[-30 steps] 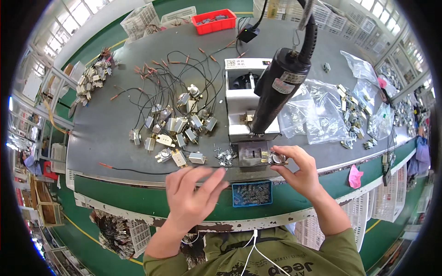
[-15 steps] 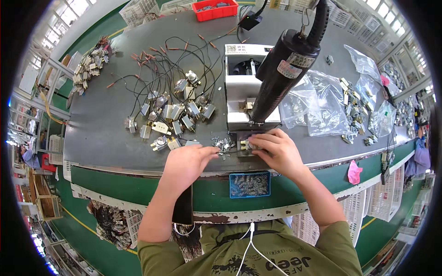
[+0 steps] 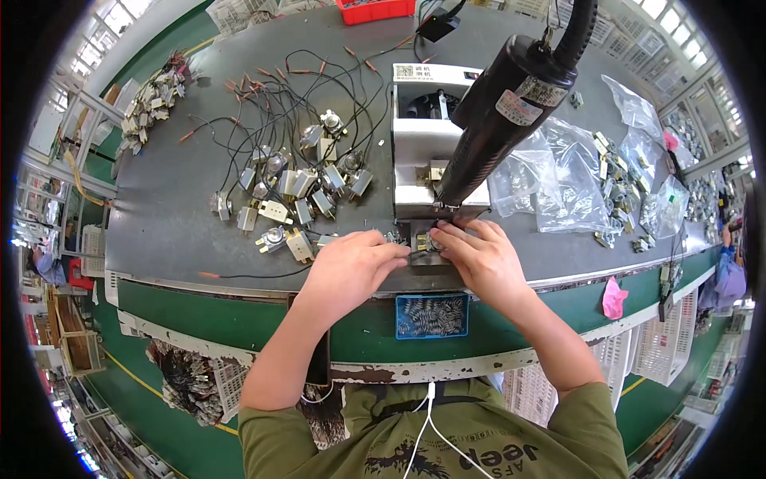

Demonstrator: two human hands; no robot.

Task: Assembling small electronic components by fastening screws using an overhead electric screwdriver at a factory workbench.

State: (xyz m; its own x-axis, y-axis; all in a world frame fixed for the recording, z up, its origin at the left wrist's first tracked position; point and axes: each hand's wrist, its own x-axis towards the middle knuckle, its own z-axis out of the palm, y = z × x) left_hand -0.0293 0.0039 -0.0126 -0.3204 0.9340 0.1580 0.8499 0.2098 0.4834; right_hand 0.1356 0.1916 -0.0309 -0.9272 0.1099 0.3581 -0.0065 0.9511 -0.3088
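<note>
My left hand [image 3: 355, 267] is closed, thumb and fingertips pinching a black wire [image 3: 263, 276] close to the work spot. The wire runs out to the left from under this hand and ends in an orange-brown tip. My right hand [image 3: 485, 257] grips a small metal unit with brass terminals [image 3: 423, 241], which rests on a dark metal block [image 3: 431, 259]. Its far side is hidden by my fingers. Straight above them, a black electric screwdriver [image 3: 503, 120] hangs tilted, its tip close to the block. Small loose screws [image 3: 392, 237] lie beside my left fingertips, partly covered.
Several metal units [image 3: 303, 184] with black wires lie left of a white machine [image 3: 427, 144]. Clear plastic bags [image 3: 558, 184] and more small units [image 3: 618, 191] lie to the right. A blue tray of small metal parts [image 3: 432, 317] sits at the front; a red bin [image 3: 375, 9] stands behind.
My left hand has moved right, towards the unit, and more of the black wire now shows on its left. My right hand stays at the unit. The view has shifted slightly.
</note>
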